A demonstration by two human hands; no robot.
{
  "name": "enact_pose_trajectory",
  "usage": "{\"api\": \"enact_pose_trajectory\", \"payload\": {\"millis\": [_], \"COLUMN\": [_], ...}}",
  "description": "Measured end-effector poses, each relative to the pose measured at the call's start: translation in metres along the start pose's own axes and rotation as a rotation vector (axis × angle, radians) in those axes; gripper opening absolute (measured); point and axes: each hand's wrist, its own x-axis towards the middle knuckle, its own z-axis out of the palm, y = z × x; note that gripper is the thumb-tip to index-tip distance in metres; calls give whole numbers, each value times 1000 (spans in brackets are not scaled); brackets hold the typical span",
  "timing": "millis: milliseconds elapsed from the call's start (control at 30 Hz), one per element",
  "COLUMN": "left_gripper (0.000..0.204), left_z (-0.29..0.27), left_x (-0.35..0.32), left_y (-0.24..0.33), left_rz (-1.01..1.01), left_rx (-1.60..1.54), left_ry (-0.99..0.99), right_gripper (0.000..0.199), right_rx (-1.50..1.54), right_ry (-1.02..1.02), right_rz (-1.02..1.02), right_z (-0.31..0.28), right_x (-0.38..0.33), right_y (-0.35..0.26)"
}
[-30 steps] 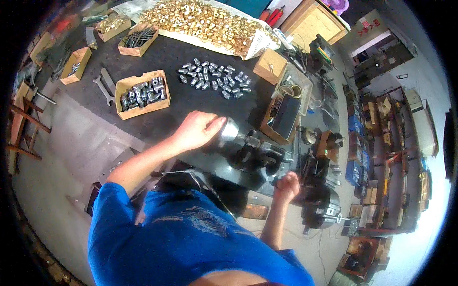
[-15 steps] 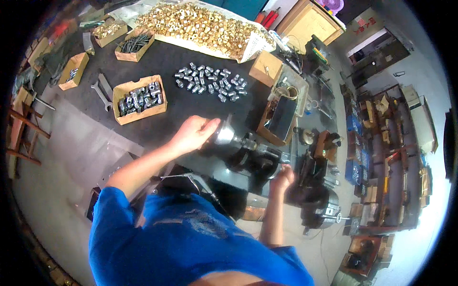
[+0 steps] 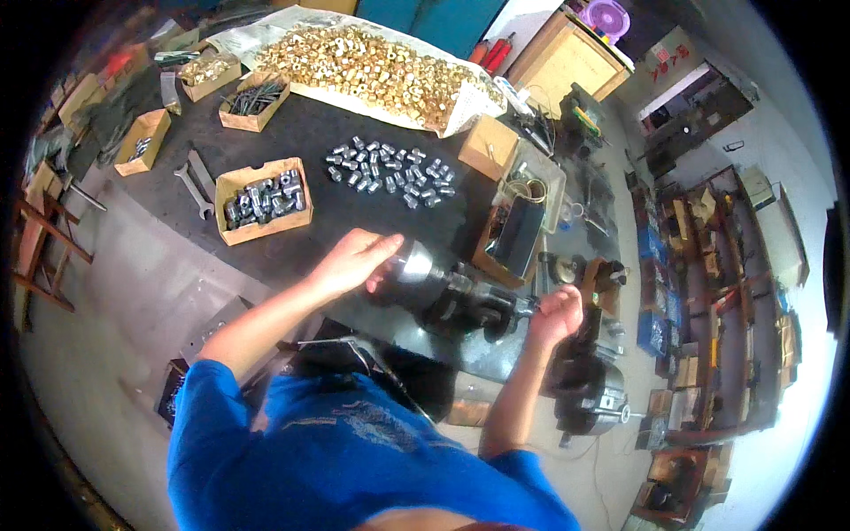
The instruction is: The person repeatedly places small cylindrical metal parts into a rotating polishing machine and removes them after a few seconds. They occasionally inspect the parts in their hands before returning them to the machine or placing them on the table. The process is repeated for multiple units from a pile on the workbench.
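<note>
Cluttered workshop in daylight

A dark workbench (image 3: 292,133) fills the upper left, above a grey concrete floor (image 3: 115,292). A wooden chair (image 3: 40,239) stands at the left edge. Along the right, shelves (image 3: 708,292) packed with boxes line a pale wall (image 3: 779,115); a wooden cabinet (image 3: 567,66) stands beyond the bench.

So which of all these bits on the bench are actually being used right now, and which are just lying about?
In use:
- left hand on the metal end of the dark machine
- right hand at the machine's other side

Lying about:
- loose silver fittings
- box of silver fittings
- heap of brass pieces
- two spanners
- small empty cardboard box
</note>
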Motion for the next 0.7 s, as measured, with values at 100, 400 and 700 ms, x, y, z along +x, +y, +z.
{"api": "enact_pose_trajectory", "payload": {"millis": [100,400,700], "left_gripper": [45,37,25], "left_z": [0,-2,-21], "left_x": [-2,2,7], "left_y": [1,-1,3], "left_rz": [29,24,51], "left_rx": [22,22,38], "left_ry": [-12,-24,-42], "right_gripper": [21,31,24], "right_rx": [65,11,-357], "right_ry": [-130,-87,16], "right_rz": [-54,95,8], "right_z": [-14,-59,-68], "right_x": [-17,-77,-2], "right_y": [-18,-15,74]}}
